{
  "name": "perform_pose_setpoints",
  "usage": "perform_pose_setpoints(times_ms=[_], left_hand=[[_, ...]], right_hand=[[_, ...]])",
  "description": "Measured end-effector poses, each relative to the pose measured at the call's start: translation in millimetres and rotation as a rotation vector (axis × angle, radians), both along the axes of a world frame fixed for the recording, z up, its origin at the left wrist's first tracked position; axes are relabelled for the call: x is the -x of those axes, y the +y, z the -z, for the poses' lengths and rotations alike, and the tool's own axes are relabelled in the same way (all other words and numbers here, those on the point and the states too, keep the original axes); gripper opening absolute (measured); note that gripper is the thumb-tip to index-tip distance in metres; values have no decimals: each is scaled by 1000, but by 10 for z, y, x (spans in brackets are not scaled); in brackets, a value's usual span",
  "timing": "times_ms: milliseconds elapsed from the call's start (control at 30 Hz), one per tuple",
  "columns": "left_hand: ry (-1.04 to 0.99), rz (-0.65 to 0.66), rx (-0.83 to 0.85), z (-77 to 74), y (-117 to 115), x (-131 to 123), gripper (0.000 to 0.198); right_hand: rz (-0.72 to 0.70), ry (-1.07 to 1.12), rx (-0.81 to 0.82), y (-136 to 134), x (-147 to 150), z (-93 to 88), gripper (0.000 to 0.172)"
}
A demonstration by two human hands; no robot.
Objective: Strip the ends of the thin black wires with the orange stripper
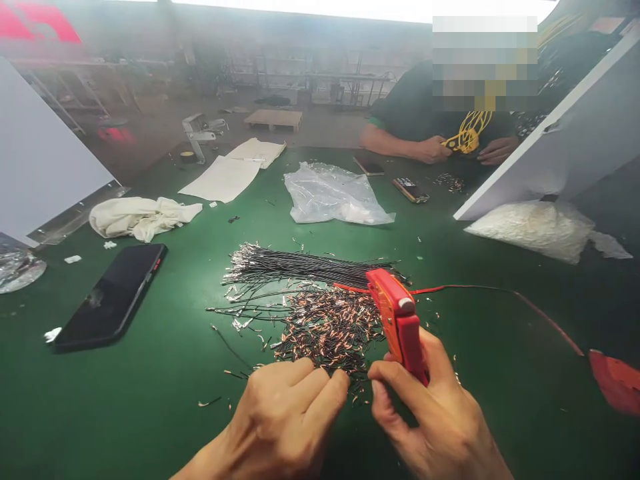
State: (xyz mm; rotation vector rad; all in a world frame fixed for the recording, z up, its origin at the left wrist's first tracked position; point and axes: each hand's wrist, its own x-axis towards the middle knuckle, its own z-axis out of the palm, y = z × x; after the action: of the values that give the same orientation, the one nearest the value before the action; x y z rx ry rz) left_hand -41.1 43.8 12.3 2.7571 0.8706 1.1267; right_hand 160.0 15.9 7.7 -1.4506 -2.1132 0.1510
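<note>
My right hand (435, 413) grips a red wire stripper (395, 313), which stands upright with its head pointing away from me. To its left, my left hand (293, 417) is closed with the knuckles up; whatever its fingers hold, if anything, is hidden. Just beyond both hands lies a heap of short black wire offcuts (330, 327) with bare copper ends. Behind the heap is a bundle of longer black wires (305, 265), with silvery terminals at the left ends. A few single wires (250, 311) stick out to the left.
A black phone (113, 297) and crumpled white cloth (145, 217) lie left. A clear plastic bag (335, 193) and paper (220, 179) are farther back. A thin red strip (465, 287) runs right towards a red object (617, 380). Opposite, a person's hands (433, 150) hold yellow wires (470, 137).
</note>
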Motion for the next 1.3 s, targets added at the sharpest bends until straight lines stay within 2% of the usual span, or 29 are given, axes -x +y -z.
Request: perform_pose_setpoints(times_ms=[267,433,533,633,800,933,1000,1067,1167,1233,1300], left_hand=[[59,22,-12,4,-25,-69,21],[58,5,-42,-26,-65,-54,21],[17,-40,-50,-69,-61,-3,17],[-1,-49,-35,-79,-31,36,13],[32,-43,-13,-32,2,33,15],[39,-37,1,-10,-8,18,15],[45,-34,-1,-9,-12,7,16],[51,-40,1,-21,-7,-15,15],[-34,-70,46,-82,14,-47,15],[-153,-52,166,-140,15,-16,24],[-235,22,348,-178,-10,95,31]], right_hand=[[97,-44,7,-24,52,-88,14],[125,-59,-24,19,-39,-23,14],[175,13,-55,72,-155,-1,14],[195,200,163,100,-226,-50,17],[125,473,505,89,-169,-178,31],[170,627,694,72,-64,-195,28],[154,623,718,69,-44,-174,26],[123,544,671,75,-52,-154,27],[108,461,636,90,-71,-150,27],[145,481,632,93,-67,-166,28],[179,501,598,86,-54,-181,28]])
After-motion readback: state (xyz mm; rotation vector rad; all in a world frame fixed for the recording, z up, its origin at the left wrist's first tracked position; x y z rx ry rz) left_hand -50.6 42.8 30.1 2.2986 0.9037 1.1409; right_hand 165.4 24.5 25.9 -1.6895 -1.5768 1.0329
